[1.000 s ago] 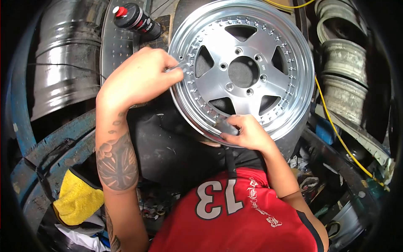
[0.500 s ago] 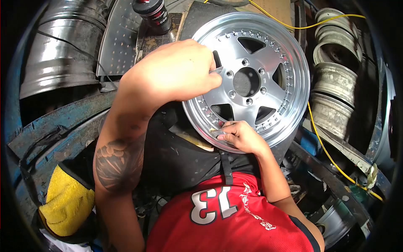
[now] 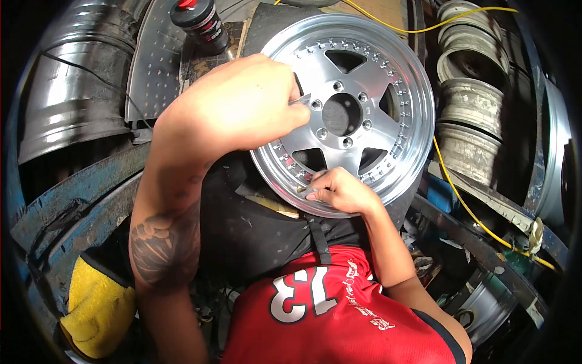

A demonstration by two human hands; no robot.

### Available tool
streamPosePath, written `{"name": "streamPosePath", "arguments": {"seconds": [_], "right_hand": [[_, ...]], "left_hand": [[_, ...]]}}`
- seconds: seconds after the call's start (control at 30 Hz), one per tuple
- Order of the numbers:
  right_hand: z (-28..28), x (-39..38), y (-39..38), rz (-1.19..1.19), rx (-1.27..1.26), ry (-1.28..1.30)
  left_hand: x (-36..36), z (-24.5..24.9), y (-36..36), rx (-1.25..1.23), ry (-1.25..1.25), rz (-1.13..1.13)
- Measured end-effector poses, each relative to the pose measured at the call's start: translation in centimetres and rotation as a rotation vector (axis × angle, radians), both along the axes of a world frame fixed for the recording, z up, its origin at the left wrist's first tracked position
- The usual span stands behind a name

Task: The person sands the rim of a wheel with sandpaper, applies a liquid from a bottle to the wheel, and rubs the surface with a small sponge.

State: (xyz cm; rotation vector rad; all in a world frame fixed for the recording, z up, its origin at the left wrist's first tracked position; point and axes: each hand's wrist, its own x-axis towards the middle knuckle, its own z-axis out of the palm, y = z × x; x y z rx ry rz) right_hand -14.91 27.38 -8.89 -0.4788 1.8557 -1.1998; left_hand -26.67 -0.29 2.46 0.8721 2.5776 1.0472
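A shiny silver wheel rim lies face up on a dark padded surface, with small bolts ringing its face. My left hand reaches over its left side, fingers pinched on a thin greyish piece beside the centre hole; most of its fingertips are hidden. At the lower lip of the rim, my right hand is closed, thumb and finger pinching a small flat piece against the metal.
A black bottle with a red cap stands behind my left hand. Large metal barrels are at left, a yellow cloth at lower left. Old rims are stacked at right, near a yellow hose.
The whole view has shifted, so the rim and surroundings appear farther left. Both hands keep about the same places on the rim.
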Motion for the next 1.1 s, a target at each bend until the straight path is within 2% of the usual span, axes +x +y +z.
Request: {"name": "streamPosePath", "arguments": {"seconds": [0.07, 0.13, 0.23, 0.33, 0.4, 0.57, 0.63, 0.73, 0.83, 0.93, 0.97, 1.1], "right_hand": [[0.5, 0.2, -1.3, -0.099, 0.01, -0.006], [-0.1, 0.5, -0.3, -0.119, 0.004, -0.012], [0.0, 0.7, 0.8, -0.199, 0.025, -0.075], [0.8, 1.0, 0.5, -0.144, 0.109, -0.017], [1.3, 1.0, 0.1, 0.054, 0.233, 0.038], [1.3, 0.7, -0.4, 0.102, 0.191, 0.054], [1.8, 1.6, -0.4, 0.11, 0.248, 0.221], [2.6, 1.9, -1.3, 0.204, 0.354, 0.443], [2.7, 2.0, -1.8, 0.276, 0.368, 0.603], [3.4, 0.7, -1.4, 0.397, 0.423, 0.499], [2.3, 1.0, -1.2, 0.335, 0.351, 0.58], [2.8, 1.6, -0.7, 0.361, 0.439, 0.502]], "left_hand": [[0.2, -1.8, -0.4, 0.066, 0.186, -0.032], [-0.2, -1.6, 0.5, 0.052, 0.141, -0.025], [-1.4, 1.5, 1.3, -0.188, -0.361, -0.004], [-1.3, 0.4, 1.1, -0.157, -0.272, -0.001], [-1.6, 0.9, 1.4, -0.207, -0.31, 0.003], [-1.8, 0.3, 1.3, -0.156, -0.283, 0.028], [-1.6, -0.5, 1.0, -0.1, -0.2, 0.025], [-1.6, 0.3, 1.0, -0.189, -0.244, 0.043], [-1.2, -0.4, 0.6, -0.09, -0.156, 0.045], [-1.2, -0.4, 0.8, -0.077, -0.119, 0.04], [-1.2, -0.4, 1.0, -0.086, -0.113, 0.04], [-1.5, -0.9, 0.5, -0.06, -0.075, 0.018]]}}
